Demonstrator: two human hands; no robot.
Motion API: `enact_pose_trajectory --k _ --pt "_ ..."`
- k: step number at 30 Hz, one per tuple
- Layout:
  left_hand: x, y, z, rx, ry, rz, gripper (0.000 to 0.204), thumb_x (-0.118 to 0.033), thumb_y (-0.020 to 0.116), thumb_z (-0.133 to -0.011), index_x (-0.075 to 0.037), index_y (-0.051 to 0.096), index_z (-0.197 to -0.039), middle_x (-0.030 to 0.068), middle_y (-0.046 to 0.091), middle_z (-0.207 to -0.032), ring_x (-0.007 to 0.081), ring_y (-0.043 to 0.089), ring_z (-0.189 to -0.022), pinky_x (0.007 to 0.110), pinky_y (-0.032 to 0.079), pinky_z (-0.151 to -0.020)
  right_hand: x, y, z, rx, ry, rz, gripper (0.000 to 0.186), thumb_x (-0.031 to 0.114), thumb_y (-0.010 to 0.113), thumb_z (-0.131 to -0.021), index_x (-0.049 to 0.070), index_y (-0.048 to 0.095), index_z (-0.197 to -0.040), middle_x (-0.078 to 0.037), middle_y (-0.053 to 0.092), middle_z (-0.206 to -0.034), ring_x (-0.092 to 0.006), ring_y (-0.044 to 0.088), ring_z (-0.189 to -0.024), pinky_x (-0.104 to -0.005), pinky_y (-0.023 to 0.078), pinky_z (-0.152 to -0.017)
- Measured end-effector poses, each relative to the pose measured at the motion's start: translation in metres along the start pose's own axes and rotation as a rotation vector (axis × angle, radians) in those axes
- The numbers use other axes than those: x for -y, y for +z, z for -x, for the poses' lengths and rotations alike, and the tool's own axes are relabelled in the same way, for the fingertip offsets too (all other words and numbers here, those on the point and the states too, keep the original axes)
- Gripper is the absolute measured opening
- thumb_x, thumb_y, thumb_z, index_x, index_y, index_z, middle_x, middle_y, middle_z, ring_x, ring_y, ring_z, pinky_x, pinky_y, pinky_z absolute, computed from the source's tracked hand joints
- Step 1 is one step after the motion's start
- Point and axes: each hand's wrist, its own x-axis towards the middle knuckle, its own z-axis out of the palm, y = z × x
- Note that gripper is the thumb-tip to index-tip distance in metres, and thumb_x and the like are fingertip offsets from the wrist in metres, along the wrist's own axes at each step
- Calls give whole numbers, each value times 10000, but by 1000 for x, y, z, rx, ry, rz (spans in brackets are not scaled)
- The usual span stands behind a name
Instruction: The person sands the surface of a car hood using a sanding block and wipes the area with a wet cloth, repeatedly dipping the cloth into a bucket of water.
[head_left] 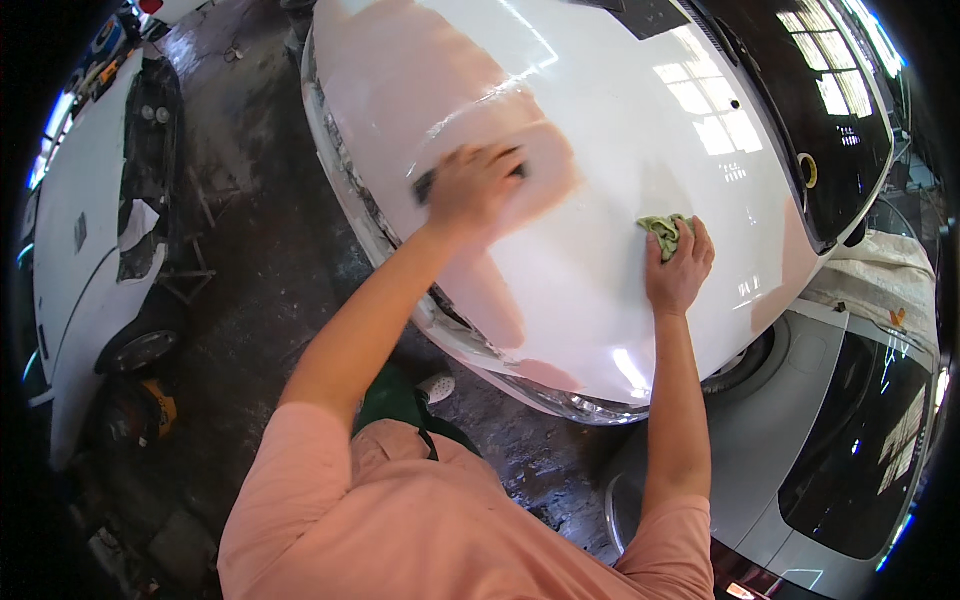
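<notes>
Dark block point(424, 188): lies on the front part of the white hood point(610, 110), inside the broad pink area point(430, 60) and near its inner border. Only its ends show past the fingers; the person's left hand point(468, 195) is clamped over it, slightly blurred. Green cloth point(662, 236): crumpled, on bare white paint, roughly midway between the hood's front edge and its windshield edge. The right hand point(680, 272) grips it, fingers bunched in the folds and resting on the hood.

Progress, judged from the surface: rubbing appears partway along. The pink area covers much of the front part of the hood, with a tongue running toward the corner by the headlight point(590, 408). Its border beside the left hand looks soft and faded, which suggests that stretch is partly worked. Large parts toward the windshield edge are white and reflective. What seems left: the pink front area is not yet evenly finished, and whether its far end has been rubbed cannot be told.

Outward: a yellow ring point(812, 172) lies by the dark windshield point(775, 60). A grey car point(740, 450) stands just beside the near flank; a white car body point(75, 300) stands well apart across the dark floor point(260, 200).
</notes>
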Motion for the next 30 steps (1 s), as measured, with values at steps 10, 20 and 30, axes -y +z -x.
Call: enact_pose_trajectory --k 10,20,30 --pt "56 -15 86 -103 7 -46 452 -289 739 -972 -219 681 -1414 -52 645 -1456 284 563 -1234 483 428 -1083 -3 -5 3 0 13 7 497 368 800 -944 100 650 -1335 -169 574 -1489 -409 528 -1369 -544 421 -1173" --pt "41 -13 23 24 44 -20 421 -307 714 -984 -214 680 -1394 -31 640 -1445 295 585 -1232 506 442 -1054 22 -20 11 72 167 269 588 427 788 -943 109 633 -1412 -171 546 -1533 -426 474 -1445 -566 396 -1196" --pt "19 -15 -44 106 64 -32 432 -323 689 -1000 -222 674 -1420 -30 637 -1471 286 577 -1255 513 443 -1050 20 -9 20 -15 202 92 610 453 769 -959 112 620 -1442 -192 521 -1566 -431 466 -1454 -562 363 -1221"
